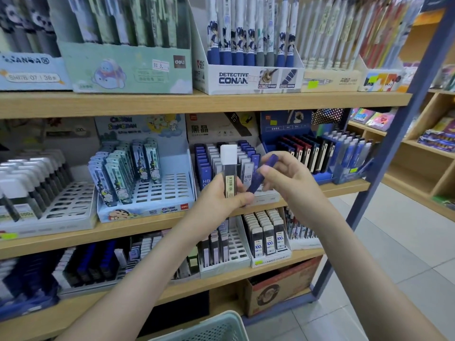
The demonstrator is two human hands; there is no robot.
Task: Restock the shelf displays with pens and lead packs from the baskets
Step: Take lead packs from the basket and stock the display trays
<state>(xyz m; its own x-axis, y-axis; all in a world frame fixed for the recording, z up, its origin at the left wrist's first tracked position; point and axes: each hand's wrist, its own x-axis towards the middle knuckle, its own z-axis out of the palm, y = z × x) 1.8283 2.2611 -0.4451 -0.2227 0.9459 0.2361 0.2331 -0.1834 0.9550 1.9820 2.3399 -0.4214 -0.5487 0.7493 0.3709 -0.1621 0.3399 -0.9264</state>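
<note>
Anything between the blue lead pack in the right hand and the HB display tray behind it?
Nothing visible does. The blue lead pack, in the right hand, hangs before the HB display tray; the white-capped pack in the left hand stands beside it.

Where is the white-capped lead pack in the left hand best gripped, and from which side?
By its white cap, from above. The white-capped lead pack stands upright in the left hand, which grips its lower half, so only the top end is free. It is a narrow, flat case, so a pinch across the cap likely holds best. The right hand holds a blue lead pack.
</note>
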